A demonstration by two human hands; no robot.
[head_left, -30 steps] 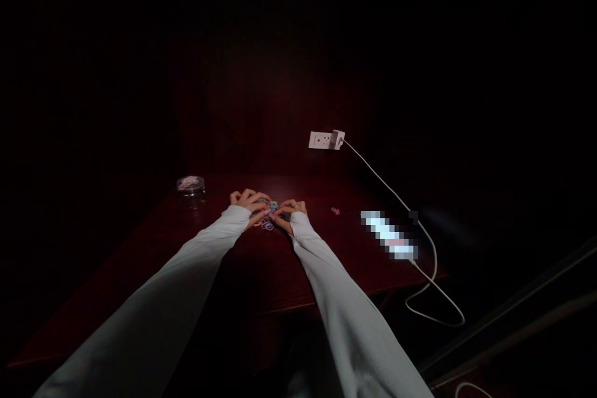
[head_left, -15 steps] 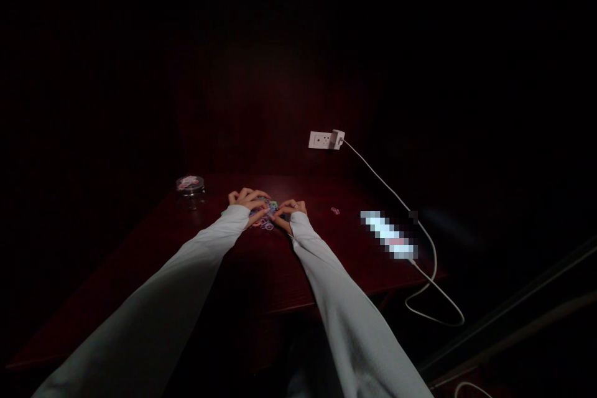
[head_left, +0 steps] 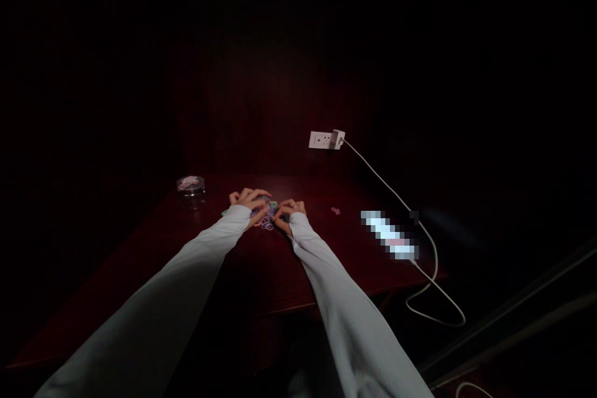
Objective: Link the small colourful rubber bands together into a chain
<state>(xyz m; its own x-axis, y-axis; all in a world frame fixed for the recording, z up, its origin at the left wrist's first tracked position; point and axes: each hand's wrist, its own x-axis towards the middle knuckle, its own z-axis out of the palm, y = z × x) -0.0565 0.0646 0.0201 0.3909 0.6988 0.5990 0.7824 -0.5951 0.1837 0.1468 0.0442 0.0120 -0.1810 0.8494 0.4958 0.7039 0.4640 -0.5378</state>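
Together, the left hand [head_left: 247, 200] and the right hand [head_left: 291, 212] are at a small pile of purple, blue and green bands [head_left: 267, 217] on the dark red surface [head_left: 224, 273], one on either side of it. The left hand's fingers are spread and bent over the pile's left part, with the thumb and forefinger close together near its middle. The right hand's fingers are curled, thumb and forefinger reaching in at the right edge. Both touch or nearly touch the bands; whether either has one pinched is too small and dark to tell. Just right of the right hand lies a little pink cluster [head_left: 336, 211], apart from the pile. Farther right is a bright, pixelated device [head_left: 389, 235], joined by a white cable [head_left: 394, 191] to a charger [head_left: 337, 138] plugged into a wall socket [head_left: 319, 140]. Well to the left of the pile, near the back, stands a round clear container [head_left: 191, 185] with something pinkish on top. Long pale sleeves [head_left: 345, 298] cover both arms.
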